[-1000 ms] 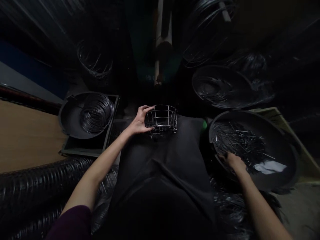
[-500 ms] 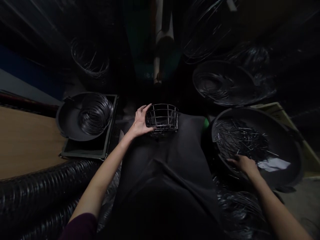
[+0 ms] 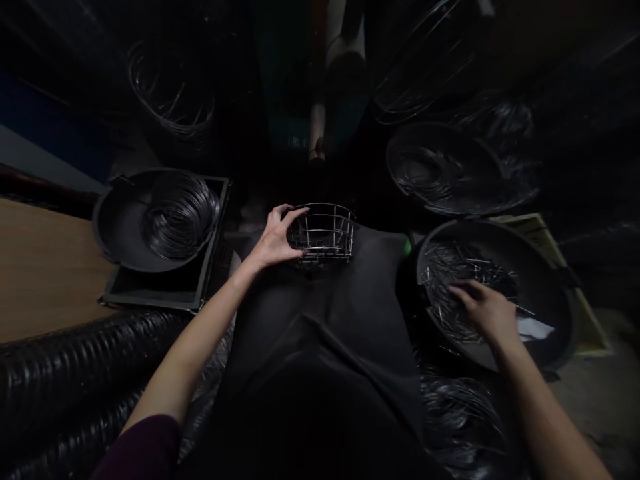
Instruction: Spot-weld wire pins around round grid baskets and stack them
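Left hand (image 3: 274, 241) around wire basket (image 3: 327, 252), right hand (image 3: 484, 308) half-open

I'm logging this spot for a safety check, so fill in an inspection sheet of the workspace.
Surface: creased dark cloth in front; whatever supports the basket is too dark to tell.
Job's things: wire basket; loose wire pieces in the right basin.
Clutter: white scrap among the wire pieces; wire coil in the left basin.
Hands: left hand grips the basket's side; right hand is at the wire pieces, its hold unclear.
Cables: nothing seen.
Surroundings: dim; wooden panel at left.
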The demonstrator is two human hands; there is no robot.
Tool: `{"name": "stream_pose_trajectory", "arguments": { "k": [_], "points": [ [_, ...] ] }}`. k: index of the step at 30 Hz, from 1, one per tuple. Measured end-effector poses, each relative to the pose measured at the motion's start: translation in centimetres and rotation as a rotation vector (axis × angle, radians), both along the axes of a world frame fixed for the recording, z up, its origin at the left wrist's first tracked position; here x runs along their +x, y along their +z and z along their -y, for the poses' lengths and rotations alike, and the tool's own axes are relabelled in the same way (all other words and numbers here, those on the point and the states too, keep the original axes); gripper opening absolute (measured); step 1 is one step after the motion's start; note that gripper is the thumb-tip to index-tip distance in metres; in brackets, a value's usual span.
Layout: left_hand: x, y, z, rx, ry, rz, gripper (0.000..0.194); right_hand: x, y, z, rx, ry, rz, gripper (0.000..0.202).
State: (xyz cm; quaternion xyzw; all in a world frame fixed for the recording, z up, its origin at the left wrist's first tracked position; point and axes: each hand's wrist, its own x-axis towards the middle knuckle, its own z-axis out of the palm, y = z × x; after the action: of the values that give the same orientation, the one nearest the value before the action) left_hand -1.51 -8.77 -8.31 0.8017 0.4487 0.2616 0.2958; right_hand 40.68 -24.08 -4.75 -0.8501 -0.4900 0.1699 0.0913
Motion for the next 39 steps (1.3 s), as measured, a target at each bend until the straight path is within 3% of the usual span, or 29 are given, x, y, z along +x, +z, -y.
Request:
{"name": "stream_pose_trajectory", "arguments": {
  "k": [3, 5, 7, 10, 13, 17, 24, 30, 39],
  "points": [
    [0.5, 1.4, -0.2, 0.076, -0.014, -0.042, 0.088, -7.0, 3.9, -3.7, 0.083, 0.031, -0.547, 0.047],
    [1.0, 2.6, -0.5, 0.145, -0.026, -0.075, 0.086, -11.5, 5.3, -6.5, -0.018, 0.167, -0.835, 0.052],
    [1.4, 3.6, -0.7, 0.196, -0.04, -0.101, 0.085, -14.9, 5.7, -9.2, -0.095, 0.315, -0.931, 0.05],
    [1.4, 4.4, -0.8, 0.211, -0.051, -0.112, 0.083, -17.7, 4.8, -12.0, 0.096, 0.52, -0.732, 0.04],
    [0.9, 4.4, -0.9, 0.175, -0.015, -0.07, 0.083, -18.6, 3.5, -12.6, 0.349, 0.807, -0.332, 0.033],
    [0.4, 4.1, -1.2, 0.121, 0.05, 0.0, 0.083, -18.9, 2.4, -12.5, 0.47, 1.043, -0.013, 0.037],
    [0.8, 4.9, -3.8, 0.146, 0.048, 0.057, 0.082, -18.2, 2.5, -15.4, 0.736, 1.115, 0.006, 0.028],
    [1.1, 5.1, -5.7, 0.201, 0.042, 0.054, 0.079, -17.8, 3.0, -17.3, 0.718, 1.153, 0.013, 0.027],
    [1.2, 4.9, -5.6, 0.164, 0.076, 0.07, 0.079, -17.4, 2.9, -18.1, 0.71, 1.18, -0.003, 0.029]
  ]
}}
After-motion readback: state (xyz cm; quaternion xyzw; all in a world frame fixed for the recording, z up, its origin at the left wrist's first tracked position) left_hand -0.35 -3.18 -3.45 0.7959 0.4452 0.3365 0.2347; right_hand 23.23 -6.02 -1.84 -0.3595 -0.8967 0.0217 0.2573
